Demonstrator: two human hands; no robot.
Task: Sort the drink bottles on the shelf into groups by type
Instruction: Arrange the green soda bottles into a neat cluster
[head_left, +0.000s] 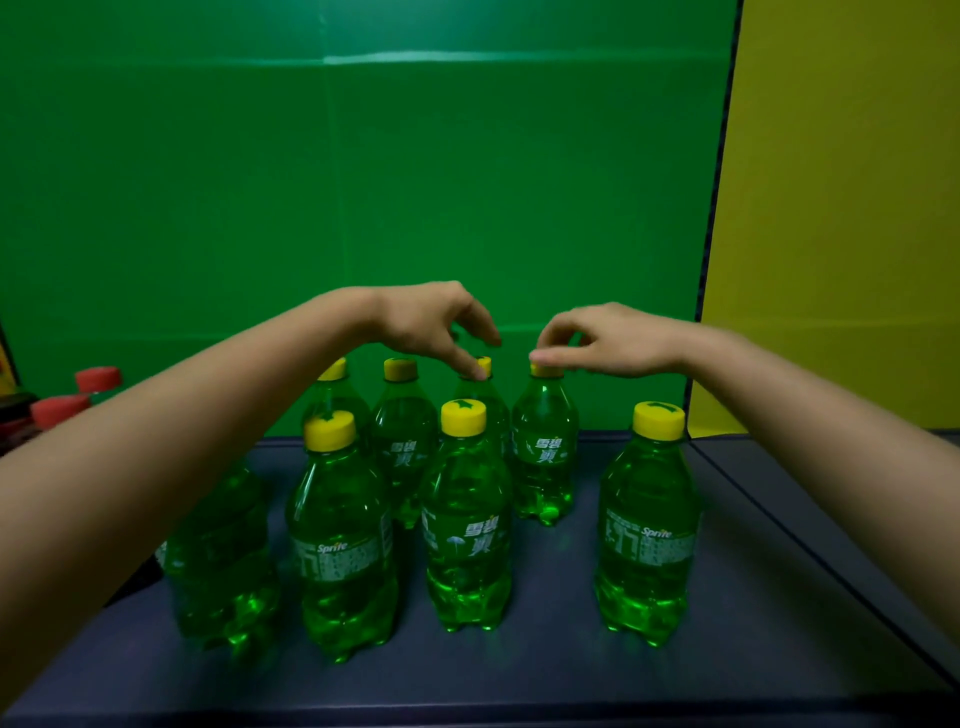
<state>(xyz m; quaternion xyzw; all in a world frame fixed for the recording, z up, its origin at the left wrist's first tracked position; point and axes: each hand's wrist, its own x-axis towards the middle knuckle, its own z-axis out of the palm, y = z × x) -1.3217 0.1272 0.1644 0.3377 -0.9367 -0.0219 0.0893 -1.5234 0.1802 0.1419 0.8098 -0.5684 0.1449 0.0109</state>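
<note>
Several green Sprite bottles with yellow caps stand upright on the dark shelf (571, 665). My left hand (431, 325) reaches over the back row and its fingertips pinch the cap of a rear bottle (480, 400). My right hand (608, 340) rests its curled fingers on the cap of the back right bottle (545, 452). In the front row stand a bottle (343, 545), a middle one (467, 525) and one apart at the right (647, 530). My left forearm partly hides another bottle (223, 561).
Red-capped dark bottles (78, 400) stand at the far left edge behind my left arm. A green backdrop (363, 182) closes the back and a yellow panel (841, 208) the right. The shelf's front edge runs along the bottom, its right edge slants away.
</note>
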